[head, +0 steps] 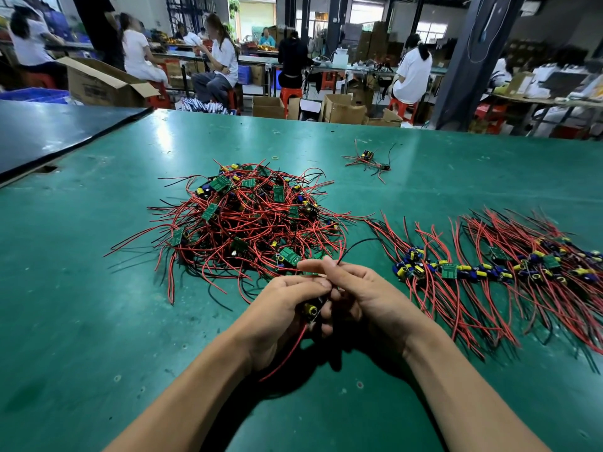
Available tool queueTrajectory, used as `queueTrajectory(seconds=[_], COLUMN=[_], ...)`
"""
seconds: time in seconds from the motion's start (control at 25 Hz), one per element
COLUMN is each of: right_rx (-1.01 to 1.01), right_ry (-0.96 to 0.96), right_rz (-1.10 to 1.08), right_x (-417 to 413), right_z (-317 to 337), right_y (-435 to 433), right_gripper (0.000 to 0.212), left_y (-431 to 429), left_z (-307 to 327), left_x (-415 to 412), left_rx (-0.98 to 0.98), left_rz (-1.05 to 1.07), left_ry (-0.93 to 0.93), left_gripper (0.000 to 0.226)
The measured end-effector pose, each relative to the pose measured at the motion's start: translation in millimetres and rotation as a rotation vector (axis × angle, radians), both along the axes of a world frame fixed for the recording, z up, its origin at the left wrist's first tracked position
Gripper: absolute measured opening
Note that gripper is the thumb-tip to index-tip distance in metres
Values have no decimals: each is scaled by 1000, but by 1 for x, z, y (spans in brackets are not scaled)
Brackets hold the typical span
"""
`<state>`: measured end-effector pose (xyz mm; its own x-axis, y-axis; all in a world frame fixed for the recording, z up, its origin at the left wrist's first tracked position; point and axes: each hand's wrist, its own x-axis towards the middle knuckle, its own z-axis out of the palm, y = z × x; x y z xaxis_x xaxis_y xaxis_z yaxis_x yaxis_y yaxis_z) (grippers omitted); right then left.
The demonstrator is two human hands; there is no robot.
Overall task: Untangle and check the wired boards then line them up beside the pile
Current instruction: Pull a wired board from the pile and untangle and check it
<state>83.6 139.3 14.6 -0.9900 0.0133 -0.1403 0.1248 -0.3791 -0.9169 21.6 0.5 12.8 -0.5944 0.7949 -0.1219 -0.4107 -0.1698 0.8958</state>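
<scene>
A tangled pile [248, 220] of small green boards with red and black wires lies in the middle of the green table [81, 305]. To its right, a row of lined-up boards [496, 269] stretches toward the right edge, wires fanned front and back. Just in front of the pile, my left hand [287, 308] and my right hand [359, 295] meet and hold one wired board [311, 310] between them. Its yellow part shows between my palms, a red wire hangs down below my left hand, and a black wire arcs up from my right fingertips.
A small separate bunch of wired boards [370, 161] lies farther back right of the pile, with a yellow rubber band [276, 157] near it. A dark table [49, 132] adjoins at the left. Beyond the far edge sit people, cardboard boxes [346, 109] and red stools.
</scene>
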Motion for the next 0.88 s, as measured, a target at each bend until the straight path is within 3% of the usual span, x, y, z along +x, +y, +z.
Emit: queueTrajectory(seconds=[0.16,0.4,0.52,0.68,0.88], right_rx=[-19,213,162,-39,-118], right_ry=[29,83,108,93,23], right_rz=[-146,-534,-632,-552,-401], right_x=[-5,-15,-15,-16,-15], right_z=[-4,-10,-8,-6,-6], right_y=[-4,3,7,4,4], right_gripper=[29,36,33,31,24], left_y=[1,1,2,-2,-1], left_z=[-1,0,1,4,2], left_x=[0,1,3,3,5], left_rx=[-32,-93,-87,-66,-105], left_rz=[55,6,-48,-116,-58], left_ry=[56,152,126,69,84], left_gripper=[21,20,15,12,17])
